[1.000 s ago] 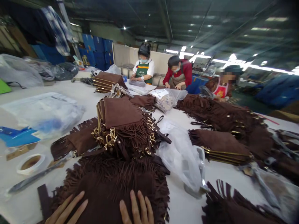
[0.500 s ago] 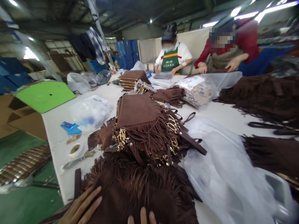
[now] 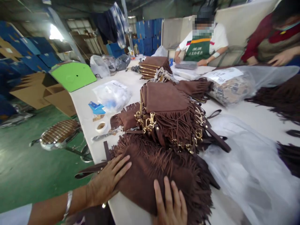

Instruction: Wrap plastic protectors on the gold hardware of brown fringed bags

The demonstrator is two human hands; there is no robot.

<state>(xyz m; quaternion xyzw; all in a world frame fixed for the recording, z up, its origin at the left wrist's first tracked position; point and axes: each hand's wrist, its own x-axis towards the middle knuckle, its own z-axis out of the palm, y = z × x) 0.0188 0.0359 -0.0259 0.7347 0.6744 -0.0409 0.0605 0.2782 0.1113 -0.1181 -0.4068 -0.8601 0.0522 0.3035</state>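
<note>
A brown suede fringed bag (image 3: 140,184) lies flat at the near edge of the white table, its fringe pointing away from me and to the right. My left hand (image 3: 109,176) rests on its left side with the fingers stretched out. Lower down, my right hand (image 3: 170,200) lies on the bag with its fingers spread. A strap (image 3: 90,170) sticks out past the table edge on the left. Just beyond is a pile of brown fringed pouches (image 3: 166,98) with gold clasps (image 3: 148,122) and short straps hanging from it.
White plastic sheeting (image 3: 248,168) covers the right side. On the left are a tape roll (image 3: 101,127), a blue cutter (image 3: 96,107) and a clear bag (image 3: 113,93). A stool (image 3: 59,132) stands beside the table. Two people work across it, near a filled plastic bag (image 3: 231,84).
My view has shifted left and tilted down, so the table sits further right and more of my hands and left forearm shows. Both hands remain on the bag.
</note>
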